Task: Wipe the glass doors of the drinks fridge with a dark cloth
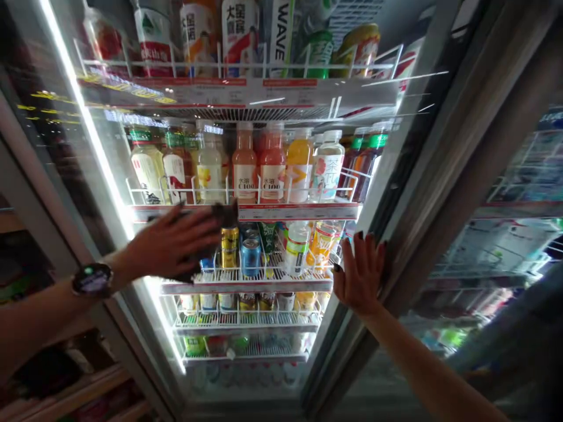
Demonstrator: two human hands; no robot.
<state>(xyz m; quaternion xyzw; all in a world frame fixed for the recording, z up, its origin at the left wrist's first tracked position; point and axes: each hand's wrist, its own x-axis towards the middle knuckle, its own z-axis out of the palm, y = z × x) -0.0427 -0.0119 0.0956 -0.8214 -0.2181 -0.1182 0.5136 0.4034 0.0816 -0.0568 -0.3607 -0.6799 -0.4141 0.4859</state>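
My left hand (176,243), with a watch (92,278) on the wrist, is spread flat in front of the glass door of a drinks fridge. It is smeared by motion. A dark, cloth-like piece (189,274) shows under the palm and past the fingertips, its outline blurred. My right hand (359,275), dark-nailed, lies with fingers apart against the right side of the door, near the metal frame (422,217). Nothing shows in it. Behind the glass, pink-orange bottles (244,167), a gold can (229,246) and a blue can (250,255) stand on wire shelves.
A bright light strip (99,140) runs down the left side inside the fridge. More bottles (240,38) stand on the upper shelf. Another fridge section (505,258) with goods is at the right. Wooden shelves (74,392) stand at the lower left. Lights reflect in the glass.
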